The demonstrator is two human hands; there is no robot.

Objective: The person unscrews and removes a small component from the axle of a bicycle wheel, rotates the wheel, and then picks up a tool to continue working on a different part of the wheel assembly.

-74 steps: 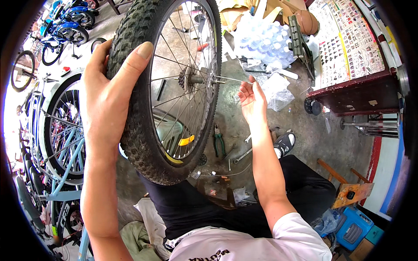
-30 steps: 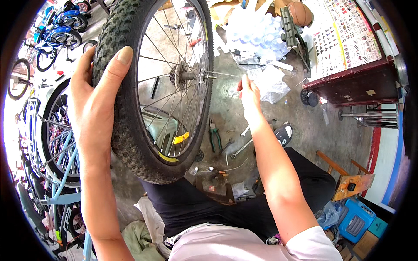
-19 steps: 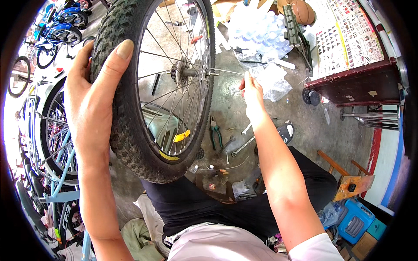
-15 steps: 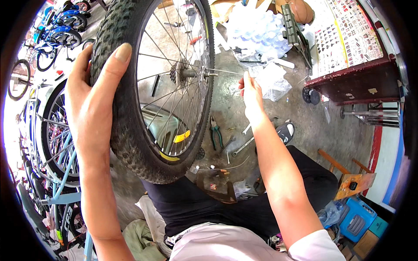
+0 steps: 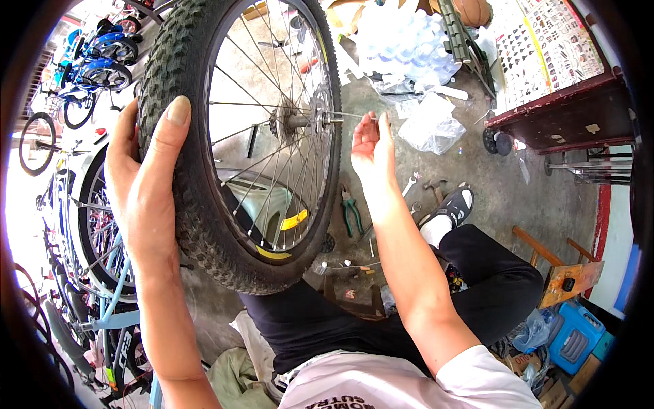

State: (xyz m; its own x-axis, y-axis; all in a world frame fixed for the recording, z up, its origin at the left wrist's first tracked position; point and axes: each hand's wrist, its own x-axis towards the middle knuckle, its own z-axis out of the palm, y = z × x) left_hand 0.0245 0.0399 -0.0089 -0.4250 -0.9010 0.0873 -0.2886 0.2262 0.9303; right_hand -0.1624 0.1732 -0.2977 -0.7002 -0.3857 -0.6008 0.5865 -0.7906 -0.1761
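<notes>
My left hand (image 5: pixel 146 184) grips the knobby black tyre (image 5: pixel 218 257) of an upright bicycle wheel, thumb over the tread and fingers round its far side. The wheel has silver spokes, a hub (image 5: pixel 294 122) with a sprocket and yellow rim stickers. My right hand (image 5: pixel 370 146), fingers curled, pinches a thin metal rod (image 5: pixel 346 114) that runs toward the axle at the wheel's right side; whether it passes into the hub I cannot tell. The wheel's lower part lies over my dark-trousered leg (image 5: pixel 279 320).
Bicycles (image 5: pixel 102 225) crowd the left. Green-handled pliers (image 5: pixel 351 211), a wrench (image 5: pixel 409 184) and a hammer (image 5: pixel 434 185) lie on the floor. Wrapped bottles (image 5: pixel 402 48) and a plastic bag (image 5: pixel 429 126) lie behind. Right are a dark-red cabinet (image 5: pixel 558 123), wooden stool (image 5: pixel 565 279) and blue case (image 5: pixel 575 334).
My right hand has moved left, closer to the hub, with its palm turned more upward than half a second ago. My left hand keeps its grip slightly lower in view.
</notes>
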